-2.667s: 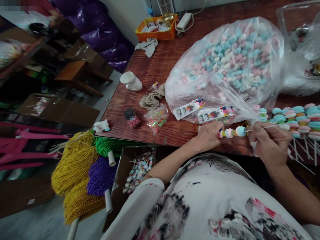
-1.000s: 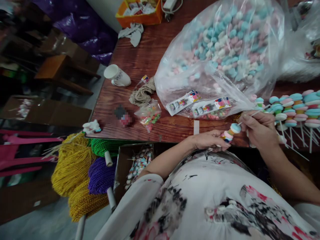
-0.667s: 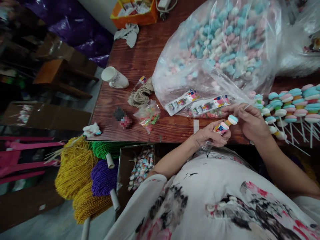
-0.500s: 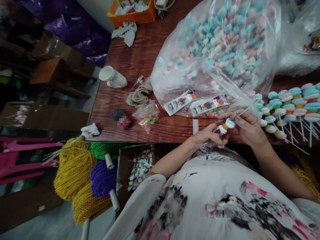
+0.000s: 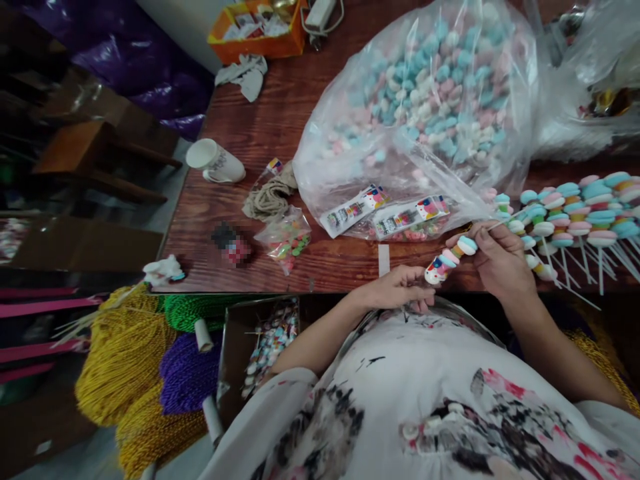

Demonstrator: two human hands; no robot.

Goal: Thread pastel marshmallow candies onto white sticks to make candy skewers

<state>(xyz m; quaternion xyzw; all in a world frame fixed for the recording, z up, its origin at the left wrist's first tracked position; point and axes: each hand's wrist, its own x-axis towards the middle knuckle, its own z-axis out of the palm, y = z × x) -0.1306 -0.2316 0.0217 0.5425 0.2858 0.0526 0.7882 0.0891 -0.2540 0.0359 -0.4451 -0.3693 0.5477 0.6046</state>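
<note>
A marshmallow skewer (image 5: 450, 259) in blue, white, pink and orange lies slanted between my hands, its lower end in a clear printed wrapper. My right hand (image 5: 503, 261) pinches the white stick at the upper end. Curled fingers of my left hand (image 5: 403, 288) are at the wrapped lower end; their exact contact is partly hidden. Just beyond my hands, printed wrapper packs (image 5: 413, 217) rest at the front of a large clear bag of marshmallows (image 5: 440, 93). To the right, several marshmallow skewers (image 5: 580, 213) lie piled, their sticks pointing toward me.
On the wooden table (image 5: 235, 140) are a white mug (image 5: 215, 160), a beige cloth (image 5: 270, 193), a small bag of gummy candies (image 5: 285, 237) and an orange box (image 5: 257, 40). Below the edge stand a box of wrapped sweets (image 5: 273, 340) and yellow cord bundles (image 5: 120, 360).
My left hand has slid down and left along the skewer, from its middle to the wrapped end, baring more of it. My right hand still grips the stick. The whole view has shifted slightly.
</note>
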